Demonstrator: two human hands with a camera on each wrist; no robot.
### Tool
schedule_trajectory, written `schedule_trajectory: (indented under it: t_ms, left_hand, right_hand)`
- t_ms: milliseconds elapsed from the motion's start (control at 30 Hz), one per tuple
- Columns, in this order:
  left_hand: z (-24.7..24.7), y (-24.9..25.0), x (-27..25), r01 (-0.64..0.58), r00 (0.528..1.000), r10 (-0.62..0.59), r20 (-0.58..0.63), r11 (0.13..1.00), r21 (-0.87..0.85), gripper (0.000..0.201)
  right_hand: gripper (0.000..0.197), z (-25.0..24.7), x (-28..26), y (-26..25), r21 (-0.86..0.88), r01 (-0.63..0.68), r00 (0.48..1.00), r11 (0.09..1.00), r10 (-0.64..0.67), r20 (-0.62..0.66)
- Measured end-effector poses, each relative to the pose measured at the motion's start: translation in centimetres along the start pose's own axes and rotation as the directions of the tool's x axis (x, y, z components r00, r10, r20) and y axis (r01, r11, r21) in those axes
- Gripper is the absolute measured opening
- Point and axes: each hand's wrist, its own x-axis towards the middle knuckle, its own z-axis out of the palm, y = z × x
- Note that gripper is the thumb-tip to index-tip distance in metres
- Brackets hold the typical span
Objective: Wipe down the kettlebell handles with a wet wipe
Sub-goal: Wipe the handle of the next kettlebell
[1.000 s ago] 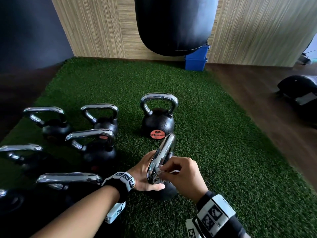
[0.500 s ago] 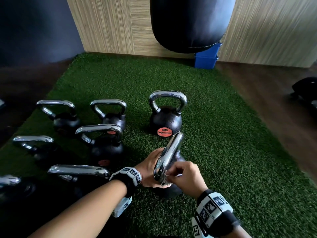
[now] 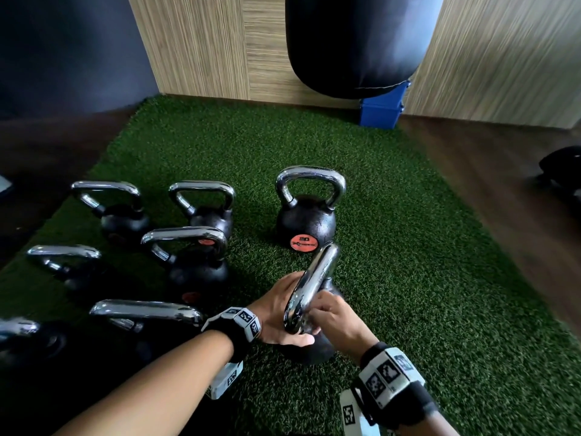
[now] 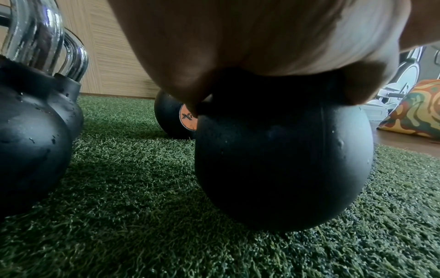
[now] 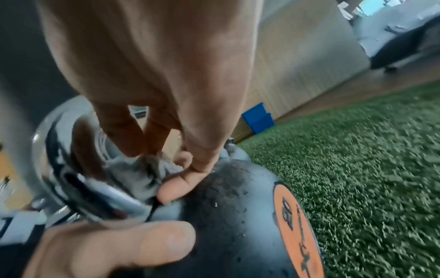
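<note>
A black kettlebell point(image 3: 314, 350) with a chrome handle point(image 3: 314, 278) stands on the green turf point(image 3: 424, 278) right in front of me. My left hand point(image 3: 276, 313) grips its top at the handle's base, palm on the ball point(image 4: 283, 159), thumb on the near side point(image 5: 119, 242). My right hand point(image 3: 330, 314) pinches a crumpled grey-white wet wipe point(image 5: 147, 173) against the lower near leg of the handle point(image 5: 71, 169). In the head view the fingers hide the wipe. An orange label point(image 5: 300, 225) marks the ball's side.
Several more chrome-handled kettlebells stand to the left, the nearest point(image 3: 147, 313) beside my left forearm. One with an orange label point(image 3: 306, 221) stands just beyond. A black punching bag point(image 3: 361, 42) hangs over a blue box point(image 3: 382, 113). Wooden floor point(image 3: 503, 190) borders the turf on the right.
Both hands stay on the same kettlebell. The right hand has closed further over the wipe at the handle's near leg, so its white edge no longer shows. The head view has shifted slightly.
</note>
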Motion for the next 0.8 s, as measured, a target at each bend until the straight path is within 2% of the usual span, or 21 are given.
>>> schedule_trajectory:
  t_ms: [100, 200, 233, 300, 433, 533, 600, 700, 733, 800]
  left_hand:
    - [0.1, -0.6, 0.1, 0.034, 0.999, -0.034, 0.009, 0.999, -0.004, 0.127]
    - [0.2, -1.3, 0.2, 0.06, 0.998, -0.06, 0.005, 0.997, -0.047, 0.128]
    - [0.3, -1.2, 0.2, 0.058, 0.998, -0.058, -0.002, 0.997, -0.048, 0.127]
    - [0.4, -0.6, 0.1, 0.072, 0.997, -0.071, 0.014, 0.995, -0.063, 0.122]
    - [0.5, -1.0, 0.1, 0.084, 0.996, -0.085, -0.023, 0.995, -0.059, 0.118]
    - [0.2, -0.3, 0.1, 0.108, 0.994, -0.108, 0.006, 0.99, -0.096, 0.117]
    - [0.1, 0.2, -0.1, 0.067, 0.997, -0.066, 0.042, 0.997, -0.03, 0.123]
    - [0.2, 0.2, 0.1, 0.052, 0.998, -0.053, 0.045, 0.998, 0.018, 0.123]
    - [0.2, 0.3, 0.2, 0.043, 0.998, -0.045, 0.046, 0.998, 0.049, 0.122]
    - [0.2, 0.3, 0.4, 0.036, 0.997, -0.044, 0.062, 0.992, 0.117, 0.116]
  right_hand:
    - [0.029, 0.2, 0.4, 1.1, -0.015, 0.013, 0.999, 1.0, -0.012, 0.044]
    - [0.015, 0.6, 1.0, 1.8, -0.158, 0.033, 0.999, 0.987, -0.028, 0.035]
    - [0.021, 0.4, 1.1, 1.9, -0.139, 0.064, 0.997, 0.988, -0.057, 0.054]
    - [0.034, 0.0, 1.0, 1.8, 0.009, 0.082, 0.994, 0.997, -0.082, 0.072]
    - [0.039, 0.0, 1.2, 1.6, 0.083, 0.096, 0.992, 0.992, -0.102, 0.079]
    - [0.042, -0.3, 1.2, 1.4, 0.139, 0.076, 0.99, 0.987, -0.091, 0.107]
    - [0.04, -0.7, 1.0, 1.5, 0.237, 0.04, 0.986, 0.971, -0.076, 0.146]
    - [0.015, -1.1, 0.7, 1.8, 0.452, -0.027, 0.981, 0.892, -0.062, 0.182]
    - [0.013, -1.1, 0.6, 1.9, 0.548, -0.041, 0.982, 0.835, -0.068, 0.178]
    - [0.02, -1.0, 0.7, 1.9, 0.744, -0.088, 0.984, 0.663, -0.06, 0.17]
